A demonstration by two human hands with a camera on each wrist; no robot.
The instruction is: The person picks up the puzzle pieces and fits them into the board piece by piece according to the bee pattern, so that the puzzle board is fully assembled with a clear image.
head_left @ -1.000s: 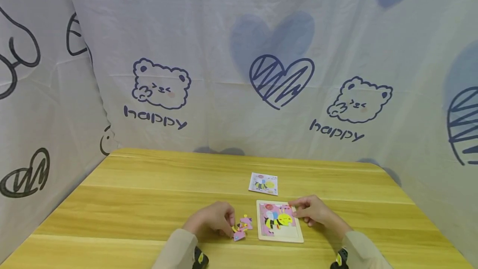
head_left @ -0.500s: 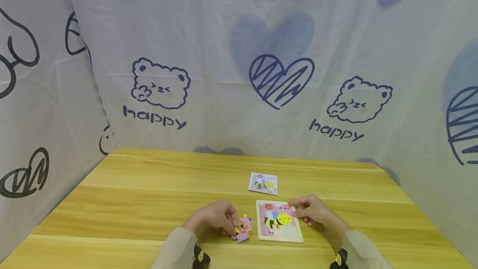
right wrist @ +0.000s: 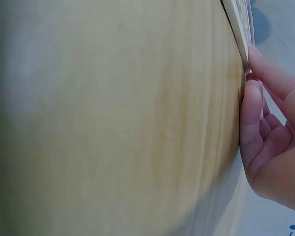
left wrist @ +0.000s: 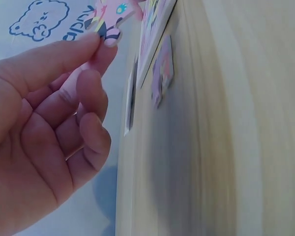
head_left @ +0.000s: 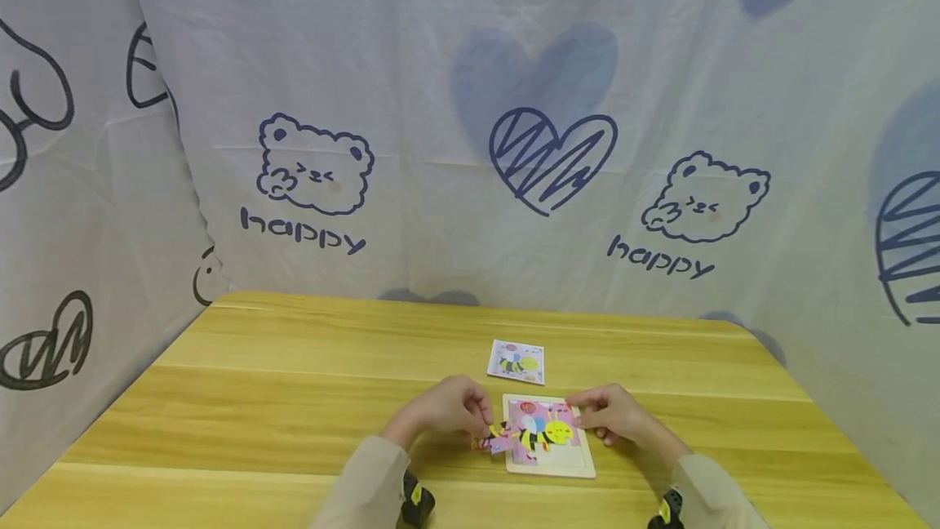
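Observation:
My left hand (head_left: pixel 457 406) pinches a pink jigsaw puzzle piece (left wrist: pixel 110 17) with black and yellow marks between thumb and forefinger. The piece is raised and overlaps the left edge of the wooden puzzle tray (head_left: pixel 551 474) in the head view. Inside the tray, a bee picture (head_left: pixel 547 429) is partly assembled, with bare wood at the lower right. On the table beside the tray lies another loose piece (left wrist: pixel 162 71), mostly hidden by the held one in the head view. My right hand (head_left: pixel 618 415) holds the tray's right edge near its upper corner, other fingers curled.
A square reference card (head_left: pixel 516 362) with the same bee picture lies behind the tray. The wooden table (head_left: pixel 294 398) ends at the back against a white printed cloth (head_left: pixel 433 211), which also hangs at both sides.
My left hand has closed on a piece from the loose ones, lifted it and carried it right to the tray's left edge. The right hand stays at the tray.

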